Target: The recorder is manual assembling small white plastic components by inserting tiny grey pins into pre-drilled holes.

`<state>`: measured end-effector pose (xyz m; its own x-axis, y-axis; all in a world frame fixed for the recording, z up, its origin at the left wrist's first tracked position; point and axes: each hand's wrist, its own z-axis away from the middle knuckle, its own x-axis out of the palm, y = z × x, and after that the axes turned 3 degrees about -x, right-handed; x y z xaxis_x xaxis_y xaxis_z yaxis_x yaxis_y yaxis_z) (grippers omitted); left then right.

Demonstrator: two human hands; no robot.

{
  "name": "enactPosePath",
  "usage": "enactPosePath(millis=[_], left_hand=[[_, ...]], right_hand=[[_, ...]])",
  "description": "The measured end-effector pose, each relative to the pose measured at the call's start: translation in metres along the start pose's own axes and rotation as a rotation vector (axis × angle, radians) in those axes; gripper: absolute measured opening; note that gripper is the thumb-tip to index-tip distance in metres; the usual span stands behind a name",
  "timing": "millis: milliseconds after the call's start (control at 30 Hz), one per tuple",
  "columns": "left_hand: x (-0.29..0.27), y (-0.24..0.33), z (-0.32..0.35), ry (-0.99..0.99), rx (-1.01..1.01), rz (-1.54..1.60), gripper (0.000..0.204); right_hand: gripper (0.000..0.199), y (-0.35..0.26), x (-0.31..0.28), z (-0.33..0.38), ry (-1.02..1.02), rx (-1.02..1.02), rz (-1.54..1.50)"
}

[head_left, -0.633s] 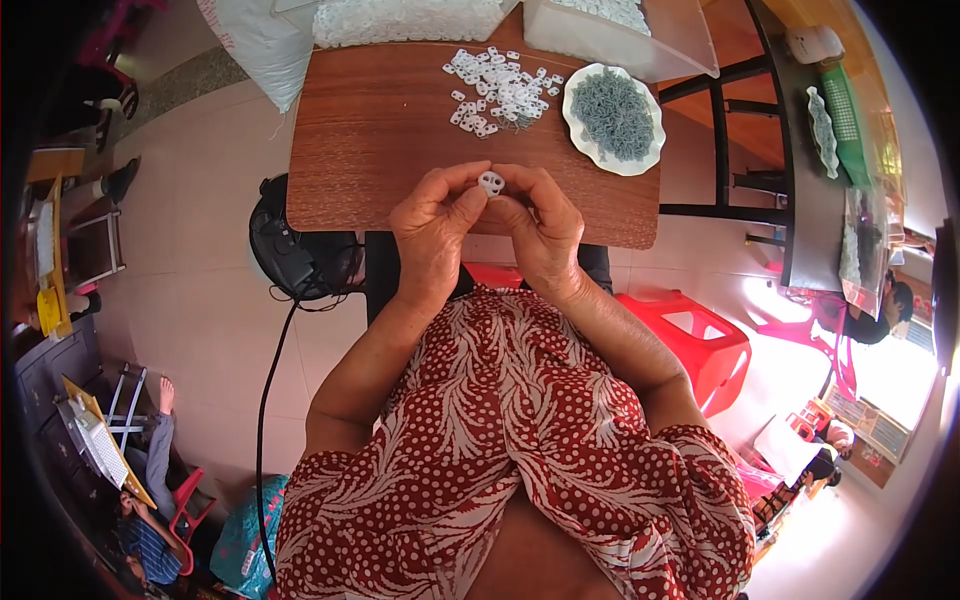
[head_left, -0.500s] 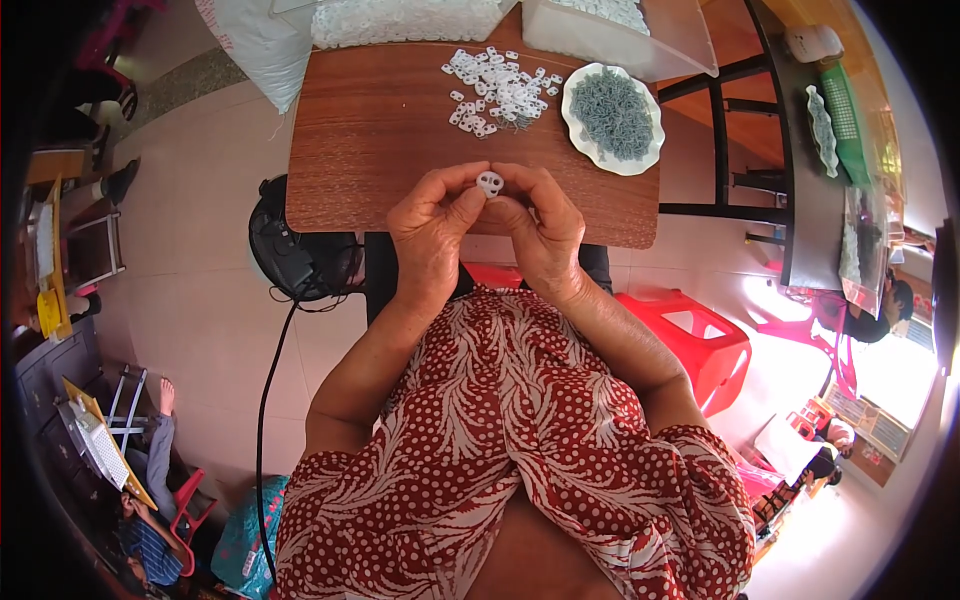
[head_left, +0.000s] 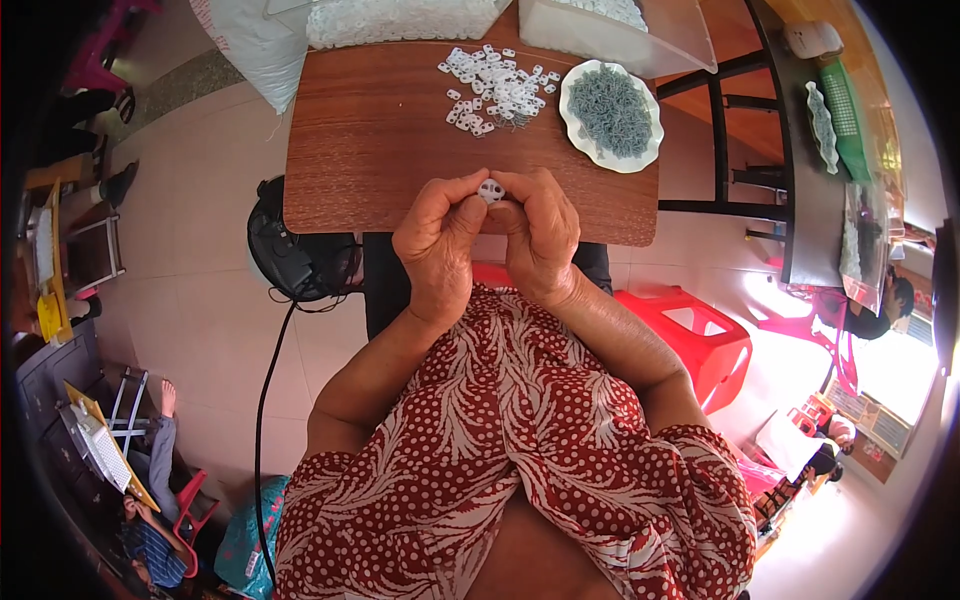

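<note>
Between the fingertips of both hands sits a small white plastic piece with dark holes [head_left: 490, 190], held over the near edge of the brown wooden table [head_left: 360, 130]. My left hand [head_left: 438, 235] pinches it from the left, thumb against index finger. From the right, my right hand [head_left: 540, 230] grips the same piece, its fingers curled. Farther back on the tabletop lies a loose pile of white plastic pieces with holes [head_left: 510, 90]. To its right, a white scalloped plate [head_left: 650, 150] bears a heap of small grey-green parts [head_left: 612, 110], too fine to make out singly.
Translucent bins of white pieces [head_left: 400, 22] line the table's far side. A white sack [head_left: 260, 50] leans at the far left. Below the table's left edge are a black round object [head_left: 285, 250] and a cable [head_left: 262, 420]. A red stool [head_left: 700, 340] stands right. Other people sit at both sides.
Both hands have shifted slightly nearer to me with the white piece, and the fingers close more tightly around it. Things on the table have not been moved.
</note>
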<state>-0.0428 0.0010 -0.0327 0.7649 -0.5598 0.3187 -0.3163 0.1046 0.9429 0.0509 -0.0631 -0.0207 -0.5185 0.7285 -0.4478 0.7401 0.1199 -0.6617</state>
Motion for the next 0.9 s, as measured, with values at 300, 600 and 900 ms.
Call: enactPosePath(millis=[300, 600, 900], left_hand=[[0.003, 0.002, 0.0, 0.018, 0.122, -0.147, 0.015], [0.005, 0.01, -0.008, 0.058, -0.034, 0.051, 0.015], [0.009, 0.016, -0.006, 0.057, 0.081, -0.072, 0.017]], right_hand=[[0.031, 0.008, 0.0, 0.001, 0.007, -0.147, 0.063], [0.024, -0.002, 0.005, -0.007, 0.007, 0.031, -0.037], [0.023, -0.001, 0.007, -0.015, 0.069, -0.08, -0.01]])
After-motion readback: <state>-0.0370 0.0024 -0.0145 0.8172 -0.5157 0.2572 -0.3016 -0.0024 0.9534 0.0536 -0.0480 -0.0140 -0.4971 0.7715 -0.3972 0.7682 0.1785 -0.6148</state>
